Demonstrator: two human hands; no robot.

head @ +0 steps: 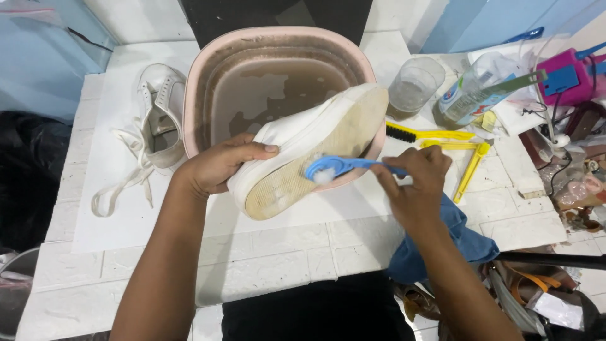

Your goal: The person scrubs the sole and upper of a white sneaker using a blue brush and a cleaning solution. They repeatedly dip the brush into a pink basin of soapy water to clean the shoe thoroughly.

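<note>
Head view, looking down on a white desk (126,208): at nine o'clock a second white sneaker (161,107) lies beside the basin with its loose laces (123,173) trailing toward eight o'clock. Just right of it stands a pink basin (196,82) holding murky brown water. The left hand (221,165) comes in from seven o'clock, and its fingers (255,150) are wrapped around the side of a white shoe (303,136), thumb on the upper, gripping it firmly. The shoe is held sole-up over the basin's near rim, at the centre of the scene; its long axis runs from the heel at about seven o'clock up to the toe at about one o'clock, and the tan sole (328,148) faces the camera. The right hand (413,183) enters from five o'clock, fingers closed around the handle of a blue brush (334,167), whose bristled head rests on the sole near its heel half, with a little white foam there. So the brush handle lies almost crosswise to the shoe's length, pointing toward nine o'clock, and the right hand is the one nearer the sole while the left steadies the upper. Beyond it, at two o'clock, lie a yellow brush with black bristles (423,134), a clear plastic cup (413,85) and a tipped clear bottle (480,88); a blue cloth (464,237) sits under the right wrist at four o'clock.
</note>
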